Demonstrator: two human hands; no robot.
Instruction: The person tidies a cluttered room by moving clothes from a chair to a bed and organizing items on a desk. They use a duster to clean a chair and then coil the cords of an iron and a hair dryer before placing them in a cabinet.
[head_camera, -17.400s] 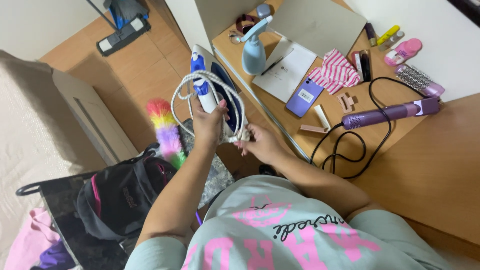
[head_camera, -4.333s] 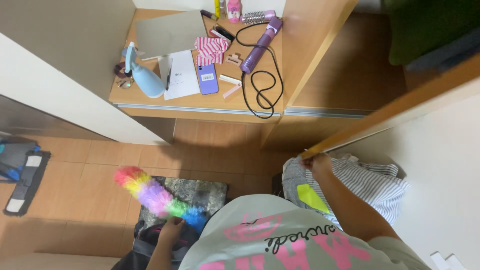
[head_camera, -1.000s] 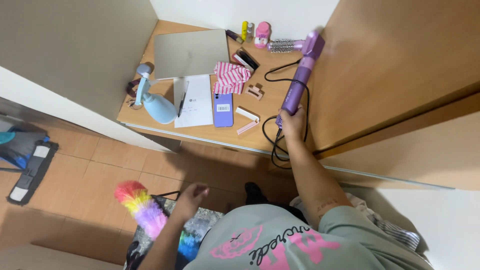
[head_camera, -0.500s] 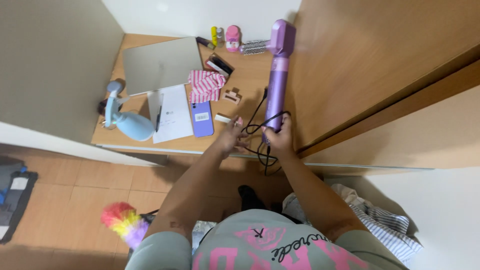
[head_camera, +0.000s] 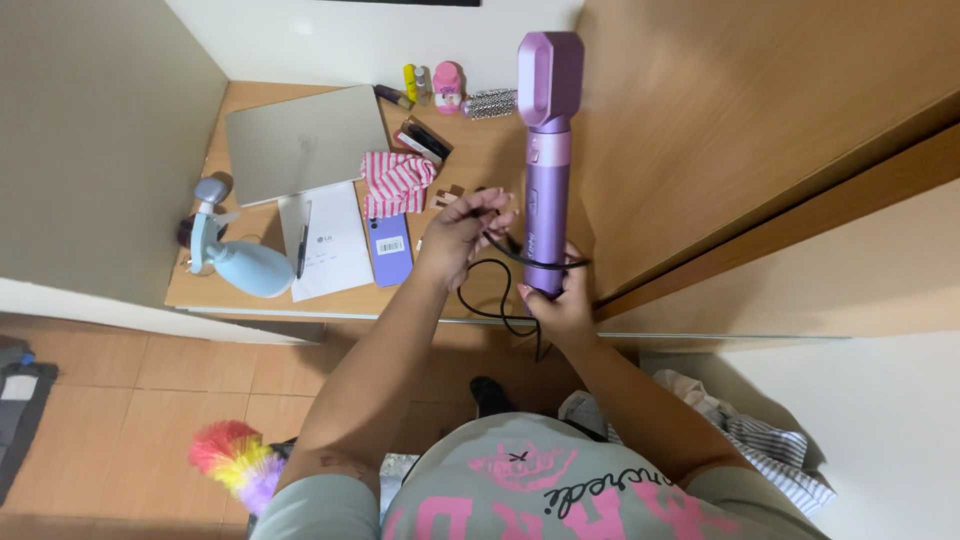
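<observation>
On the wooden desk (head_camera: 480, 170) lay a closed grey laptop (head_camera: 305, 140), a white sheet of paper (head_camera: 330, 245) with a dark pen (head_camera: 301, 250) on it, a purple phone (head_camera: 388, 250), a pink striped cloth (head_camera: 396, 182), a light blue handheld fan (head_camera: 235, 258) and a round hairbrush (head_camera: 492, 102); a rainbow feather duster (head_camera: 232, 462) rested on the tiled floor (head_camera: 120, 380) below

A wooden surface (head_camera: 480, 160) is seen between walls. A closed laptop (head_camera: 305, 140) is laid near its back left corner, with a paper sheet (head_camera: 335, 250) and a pen (head_camera: 302, 240) toward the front edge. A blue fan (head_camera: 235, 262) lies at the left edge. A striped cloth (head_camera: 396, 183) and a purple phone (head_camera: 388, 250) are placed mid-surface; small bottles (head_camera: 430, 85) and a hairbrush (head_camera: 492, 102) are lined along the back edge.
</observation>
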